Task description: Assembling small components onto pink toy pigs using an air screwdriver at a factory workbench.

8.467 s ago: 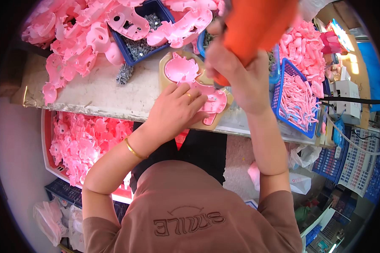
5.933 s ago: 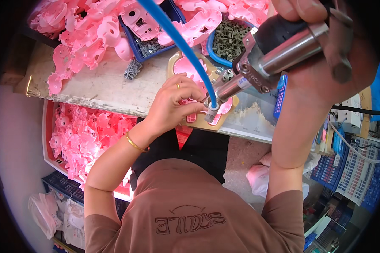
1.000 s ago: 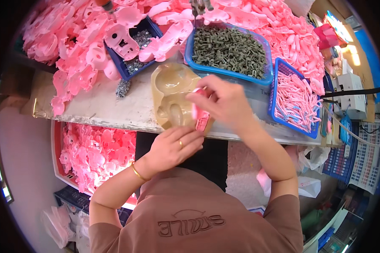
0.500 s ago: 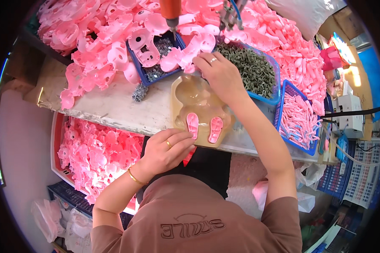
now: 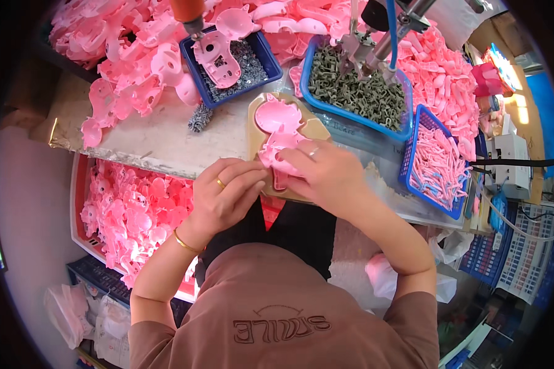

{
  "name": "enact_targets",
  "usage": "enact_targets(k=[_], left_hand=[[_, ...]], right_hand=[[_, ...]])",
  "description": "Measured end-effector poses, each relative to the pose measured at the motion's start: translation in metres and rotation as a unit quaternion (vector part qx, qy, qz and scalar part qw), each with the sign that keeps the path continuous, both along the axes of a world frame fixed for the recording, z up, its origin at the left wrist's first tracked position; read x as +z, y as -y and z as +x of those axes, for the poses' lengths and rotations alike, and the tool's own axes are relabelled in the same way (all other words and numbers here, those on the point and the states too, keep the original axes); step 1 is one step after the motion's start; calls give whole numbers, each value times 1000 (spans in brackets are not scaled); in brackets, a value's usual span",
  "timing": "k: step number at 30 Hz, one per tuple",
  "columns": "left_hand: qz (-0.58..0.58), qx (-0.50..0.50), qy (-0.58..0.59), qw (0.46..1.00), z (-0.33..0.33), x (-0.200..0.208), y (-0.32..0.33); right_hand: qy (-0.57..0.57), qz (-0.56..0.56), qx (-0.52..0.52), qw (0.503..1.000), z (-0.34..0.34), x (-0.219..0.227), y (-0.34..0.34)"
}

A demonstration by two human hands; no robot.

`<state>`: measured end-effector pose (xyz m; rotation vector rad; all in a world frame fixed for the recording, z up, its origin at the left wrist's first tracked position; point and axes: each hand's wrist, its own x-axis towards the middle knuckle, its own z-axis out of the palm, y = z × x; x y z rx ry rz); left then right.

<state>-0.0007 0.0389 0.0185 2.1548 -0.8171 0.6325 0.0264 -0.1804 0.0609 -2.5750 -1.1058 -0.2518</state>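
Observation:
A pink plastic animal-shaped shell [image 5: 278, 117] lies in a tan moulded holder [image 5: 317, 130] at the table's front edge. My right hand [image 5: 331, 178] is closed on the lower part of the shell, its fingers over the body and its thumb low down. My left hand [image 5: 228, 187] is at the holder's lower left side, fingers bent and pressed together, fingertips by the shell's edge; what they pinch, if anything, is hidden. Between the hands a pink foot-shaped piece [image 5: 279, 179] shows in part. My right hand covers the holder's lower right.
Behind the holder stand a blue tray [image 5: 269, 75] of small metal screws with a shell on it, and a blue bin [image 5: 406, 132] of grey-green clips. A blue basket [image 5: 406, 175] holds pink strips. An orange-bodied screwdriver [image 5: 188, 12] and metal tooling [image 5: 375, 52] hang above. Pink parts [image 5: 135, 61] are heaped behind.
My right hand has brought the pink shell from the pile by the trays down into the holder, over the two foot pieces. My left hand has stayed near the lower left side.

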Motion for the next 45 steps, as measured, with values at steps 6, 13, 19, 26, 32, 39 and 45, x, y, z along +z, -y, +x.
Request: enact_targets(k=[6,13,19,26,32,39,45], left_hand=[[50,40,-81,995,-2,3,9],[150,25,-141,978,4,-4,21],[160,15,-162,974,5,-1,23],[146,5,-182,972,6,-1,19],[148,0,-182,972,9,-2,17],[161,2,-184,970,11,1,16],[172,1,-184,968,11,1,17]], right_hand=[[-79,38,-87,992,-4,7,34],[-100,61,-90,989,-6,-5,42],[-92,46,-94,990,-10,-7,41],[-76,31,-105,991,-10,-9,42],[-86,39,-95,991,-10,-9,43],[-75,45,-68,994,-10,-8,44],[-67,45,-92,993,-13,-9,40]])
